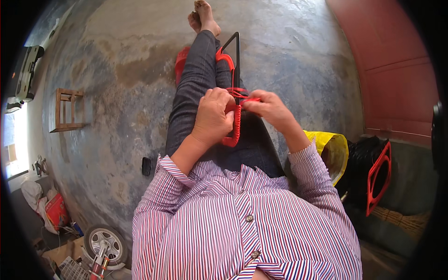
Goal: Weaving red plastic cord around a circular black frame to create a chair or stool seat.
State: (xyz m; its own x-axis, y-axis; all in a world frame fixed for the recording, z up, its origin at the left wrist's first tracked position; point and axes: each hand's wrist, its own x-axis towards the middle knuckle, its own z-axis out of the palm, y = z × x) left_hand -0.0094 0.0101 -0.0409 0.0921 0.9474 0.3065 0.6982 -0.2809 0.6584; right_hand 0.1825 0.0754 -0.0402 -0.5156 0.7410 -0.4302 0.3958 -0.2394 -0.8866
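Note:
Across my lap lies a black frame (238, 58) with rounded corners, reaching out along my legs. Its near end and part of one side are tightly wound with red cord (237, 125), and more red winding (226, 59) covers the far left part. My left hand (214, 114) is closed at the frame's side, beside the wound part, its fingertips partly hidden. On the other side, my right hand (269, 109) pinches loose red strands (242, 94) that cross the frame between both hands.
A yellow bag (343, 154) stands by my right elbow, beside a black plastic bag (361, 154) and a red-edged frame (377, 179). A wooden stool (69, 125) is at the left. Behind it lie a wheel (105, 245) and a red box (56, 210). Something red (181, 63) sits beyond my leg.

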